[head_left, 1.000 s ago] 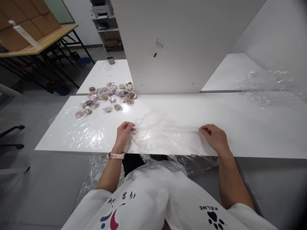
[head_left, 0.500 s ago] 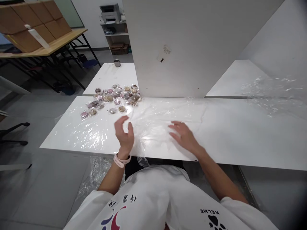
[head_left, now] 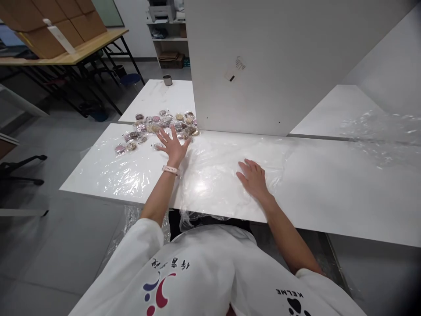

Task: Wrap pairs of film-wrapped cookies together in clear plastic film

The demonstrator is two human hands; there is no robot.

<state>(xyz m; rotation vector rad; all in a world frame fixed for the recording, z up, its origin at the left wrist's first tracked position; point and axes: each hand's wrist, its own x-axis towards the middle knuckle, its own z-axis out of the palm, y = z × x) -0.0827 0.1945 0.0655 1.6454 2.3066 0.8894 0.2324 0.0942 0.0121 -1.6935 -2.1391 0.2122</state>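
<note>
My left hand (head_left: 173, 147) is open, its fingers spread over the near edge of a pile of small round items in clear wrappers (head_left: 177, 124). Whether it touches any of them I cannot tell. The items are pink, brown and tan. A sheet of clear plastic film (head_left: 213, 164) lies wrinkled across the middle of the white table (head_left: 329, 188) and hangs over the front edge. My right hand (head_left: 254, 177) rests open on or just above that film, fingers slightly bent, holding nothing.
A tall white panel (head_left: 263, 66) rises behind the table. More crumpled clear film (head_left: 378, 131) lies at the right. A metal cup (head_left: 167, 80) stands on the rear table. Cardboard boxes (head_left: 75, 30) sit on a wooden table at the far left.
My left hand has reached forward to the wrapped items and spread its fingers. My right hand has shifted slightly right over the film. The view has tilted and moved a little.
</note>
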